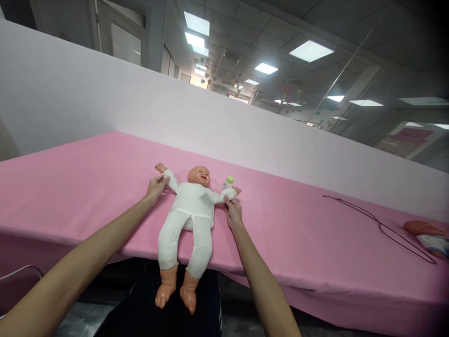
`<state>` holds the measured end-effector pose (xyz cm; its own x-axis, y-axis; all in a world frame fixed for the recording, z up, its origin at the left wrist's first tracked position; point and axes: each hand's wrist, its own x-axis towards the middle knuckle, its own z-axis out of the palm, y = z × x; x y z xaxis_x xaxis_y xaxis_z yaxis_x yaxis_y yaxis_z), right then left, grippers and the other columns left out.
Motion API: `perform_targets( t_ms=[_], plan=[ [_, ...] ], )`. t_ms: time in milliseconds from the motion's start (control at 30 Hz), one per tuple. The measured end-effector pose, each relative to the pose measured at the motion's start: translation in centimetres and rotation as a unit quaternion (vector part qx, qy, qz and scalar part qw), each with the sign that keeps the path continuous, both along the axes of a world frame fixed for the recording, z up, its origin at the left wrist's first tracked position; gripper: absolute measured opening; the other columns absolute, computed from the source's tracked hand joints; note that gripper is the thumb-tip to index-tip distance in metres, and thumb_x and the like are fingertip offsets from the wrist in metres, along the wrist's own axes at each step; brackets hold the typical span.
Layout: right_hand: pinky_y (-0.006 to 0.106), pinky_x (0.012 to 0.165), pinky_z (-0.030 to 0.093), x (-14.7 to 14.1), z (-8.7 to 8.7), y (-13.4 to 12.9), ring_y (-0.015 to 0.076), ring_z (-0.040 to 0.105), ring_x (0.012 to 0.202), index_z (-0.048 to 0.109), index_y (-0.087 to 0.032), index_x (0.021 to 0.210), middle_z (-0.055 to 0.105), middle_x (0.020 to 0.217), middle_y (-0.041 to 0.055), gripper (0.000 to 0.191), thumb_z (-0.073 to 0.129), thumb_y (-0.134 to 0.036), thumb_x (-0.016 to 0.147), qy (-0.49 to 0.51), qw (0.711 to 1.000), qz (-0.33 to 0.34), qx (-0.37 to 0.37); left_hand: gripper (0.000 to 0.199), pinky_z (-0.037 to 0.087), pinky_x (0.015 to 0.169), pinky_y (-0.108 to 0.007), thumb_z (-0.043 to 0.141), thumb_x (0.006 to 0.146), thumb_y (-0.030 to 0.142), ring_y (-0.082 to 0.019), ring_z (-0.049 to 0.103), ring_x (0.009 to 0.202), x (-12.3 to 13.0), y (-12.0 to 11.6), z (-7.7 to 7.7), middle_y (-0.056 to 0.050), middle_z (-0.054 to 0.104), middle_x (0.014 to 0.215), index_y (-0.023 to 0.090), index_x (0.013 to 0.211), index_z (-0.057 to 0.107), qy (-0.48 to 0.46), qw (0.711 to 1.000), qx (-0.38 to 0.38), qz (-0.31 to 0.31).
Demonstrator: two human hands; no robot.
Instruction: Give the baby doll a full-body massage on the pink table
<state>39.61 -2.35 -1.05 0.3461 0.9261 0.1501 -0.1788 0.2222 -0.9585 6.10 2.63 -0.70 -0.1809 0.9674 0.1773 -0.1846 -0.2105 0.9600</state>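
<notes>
A baby doll (192, 201) with a white cloth body lies on its back on the pink-covered table (280, 224). Its head points to the far side, and its bare feet hang over the near edge. My left hand (156, 188) has its fingers closed on the doll's sleeved arm at the left, just below the doll's hand. On the other side, my right hand (233, 211) pinches the doll's other arm from below. Just behind that arm is a small bottle (229, 180) with a light green cap, partly hidden by it.
To the right, a thin black cord (379, 224) lies in a long loop on the pink cover. Another doll (426, 234) is at the far right edge. A white low wall (245, 135) runs along the back, with glass above it.
</notes>
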Motion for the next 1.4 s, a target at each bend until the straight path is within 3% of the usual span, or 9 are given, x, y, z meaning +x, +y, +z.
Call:
perform_targets(
  t_ms=[233,367,500,633,833,1033,1167,1267,1400],
  plan=[
    [0.045,0.1,0.053,-1.4,1.2,-1.1,0.0295,0.069,0.108,0.084,-0.022,0.09,0.079,0.11,0.0084,0.025,0.082,-0.026,0.065,-0.167,0.977,0.113,0.074,0.037,0.055,0.089,-0.044,0.087,0.069,0.04,-0.036,0.069,0.111,0.9,-1.5,1.4,-0.015,0.078,0.117,0.019,0.099,0.084,0.129,0.961,0.126,-0.211],
    [0.045,0.105,0.051,-1.7,1.5,-1.4,0.0286,0.069,0.114,0.085,-0.024,0.092,0.079,0.113,0.0082,0.027,0.072,-0.022,0.068,-0.222,0.961,0.132,0.098,0.03,0.054,0.089,-0.043,0.084,0.068,0.034,-0.037,0.067,0.115,0.8,-1.3,1.3,-0.015,0.077,0.119,0.02,0.094,0.085,0.183,0.946,0.151,-0.219],
    [0.044,0.099,0.054,-1.5,1.3,-1.1,0.0294,0.07,0.109,0.082,-0.021,0.099,0.08,0.111,0.0077,0.034,0.08,-0.026,0.065,-0.138,0.986,0.076,0.062,0.055,0.056,0.079,-0.037,0.085,0.073,0.042,-0.029,0.072,0.096,1.0,-1.0,0.8,-0.015,0.076,0.116,0.019,0.122,0.075,0.114,0.975,0.114,-0.15],
    [0.037,0.088,0.056,-0.9,1.3,-0.9,0.0265,0.07,0.098,0.077,-0.018,0.1,0.079,0.102,0.0067,0.039,0.086,-0.034,0.065,-0.075,0.996,-0.007,0.045,0.094,0.057,0.074,-0.031,0.083,0.075,0.045,-0.024,0.071,0.093,0.5,0.0,0.1,-0.009,0.072,0.107,0.023,0.156,0.04,0.013,0.998,0.047,0.027],
    [0.024,0.051,0.047,0.6,1.3,-0.5,0.0153,0.058,0.063,0.063,-0.022,0.103,0.06,0.072,-0.0038,0.042,0.07,-0.057,0.082,-0.018,0.993,-0.115,-0.016,0.083,0.051,0.102,-0.034,0.069,0.088,0.031,-0.025,0.062,0.121,-1.5,0.8,0.1,-0.013,0.061,0.133,0.02,0.16,0.029,0.074,0.967,-0.039,0.242],
    [0.024,0.053,0.048,2.9,1.4,-0.4,0.0146,0.056,0.063,0.052,-0.022,0.109,0.056,0.079,-0.0036,0.031,0.054,-0.046,0.089,-0.129,0.965,-0.215,-0.075,0.045,0.043,0.107,-0.052,0.056,0.096,0.035,-0.037,0.053,0.127,-2.1,-0.1,0.4,-0.019,0.062,0.127,0.017,0.137,0.064,0.369,0.887,-0.077,0.266],
    [0.028,0.076,0.054,3.8,1.6,-1.0,0.0218,0.066,0.097,0.053,-0.016,0.128,0.064,0.117,0.0119,0.052,0.062,-0.038,0.082,-0.217,0.942,-0.238,-0.096,0.039,0.04,0.101,-0.059,0.049,0.1,0.039,-0.043,0.049,0.125,-2.1,-0.1,-0.3,-0.022,0.061,0.13,0.018,0.121,0.074,0.475,0.821,-0.112,0.297],
    [0.033,0.09,0.053,3.9,1.6,-1.6,0.0296,0.065,0.114,0.057,-0.009,0.134,0.052,0.143,0.0243,0.061,0.062,-0.035,0.079,-0.28,0.923,-0.231,-0.124,0.036,0.039,0.102,-0.06,0.048,0.101,0.038,-0.043,0.046,0.127,-2.1,-0.1,-0.6,-0.02,0.059,0.135,0.019,0.11,0.077,0.481,0.818,-0.093,0.3],
    [0.04,0.098,0.049,4.0,1.9,-2.2,0.0347,0.066,0.114,0.064,-0.006,0.132,0.049,0.149,0.0268,0.059,0.058,-0.036,0.081,-0.333,0.905,-0.222,-0.143,0.035,0.036,0.109,-0.06,0.048,0.101,0.03,-0.04,0.041,0.134,-1.6,-0.7,0.2,-0.018,0.054,0.141,0.021,0.127,0.07,0.437,0.841,-0.015,0.319]
  ],
)
